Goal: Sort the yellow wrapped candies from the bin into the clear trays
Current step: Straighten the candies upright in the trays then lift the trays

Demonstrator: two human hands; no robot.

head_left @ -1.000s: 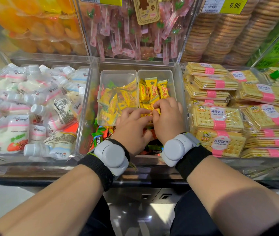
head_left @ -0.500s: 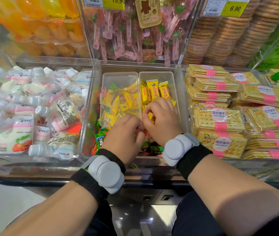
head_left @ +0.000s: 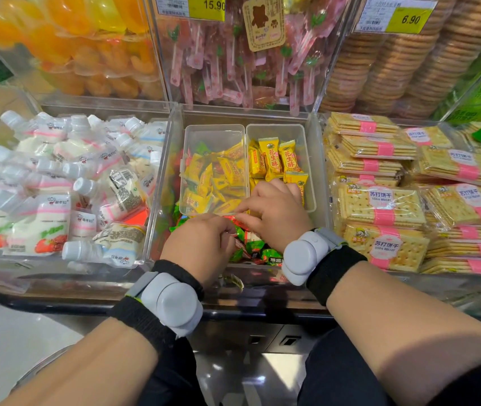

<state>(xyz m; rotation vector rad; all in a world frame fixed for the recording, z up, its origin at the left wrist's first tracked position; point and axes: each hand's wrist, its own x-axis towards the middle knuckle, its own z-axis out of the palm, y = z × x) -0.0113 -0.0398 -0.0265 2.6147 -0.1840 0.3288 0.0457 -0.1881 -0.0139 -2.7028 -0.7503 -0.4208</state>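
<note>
Head view, left hand (head_left: 201,247) drawn back from trays (head_left: 214,134), right hand (head_left: 277,213) at their edge, grasps unclear.

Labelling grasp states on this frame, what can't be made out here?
Head view, left hand: its curled fingers hide their own tips, so any held candy is unseen.
Head view, right hand: knuckles cover the fingertips; pinch or no pinch cannot be told.
Head view, right clear tray: near end covered by the right hand.
Head view, price tag marked 15.90: top cut by the frame edge, small print blurred.
</note>
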